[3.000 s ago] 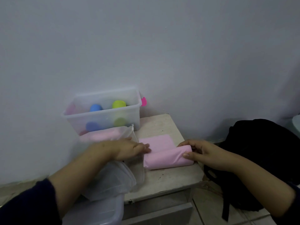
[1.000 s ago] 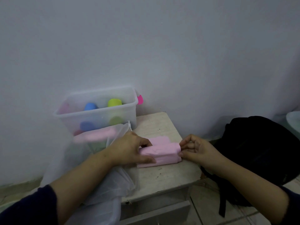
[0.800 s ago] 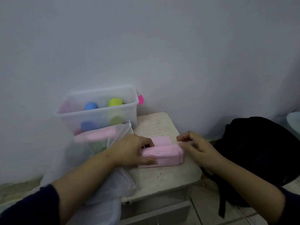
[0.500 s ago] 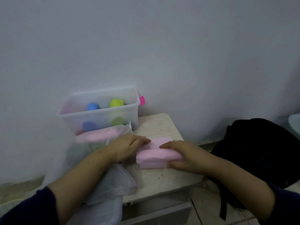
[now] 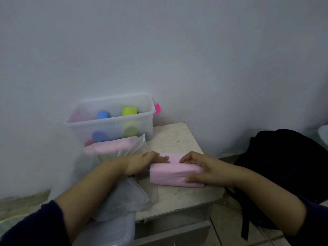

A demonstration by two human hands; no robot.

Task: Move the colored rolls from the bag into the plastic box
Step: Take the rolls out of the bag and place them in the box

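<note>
Pink roll point(image 5: 174, 174) lies on the small table point(image 5: 179, 139), folded soft material, likely light and prone to springing open. Right hand point(image 5: 200, 170) grips its right end, thumb in front, fingers curled over the top. Left hand point(image 5: 142, 161) rests on its left end, fingers flat. Best held by both ends, squeezed together. Box point(image 5: 110, 121) stands behind-left, top open, just beyond the clear bag point(image 5: 120, 199). Table edge is near the roll.

2 hands point(image 5: 142, 162), 2 pink rolls point(image 5: 174, 174), 1 box point(image 5: 110, 121), 1 backpack point(image 5: 284, 166)
</note>
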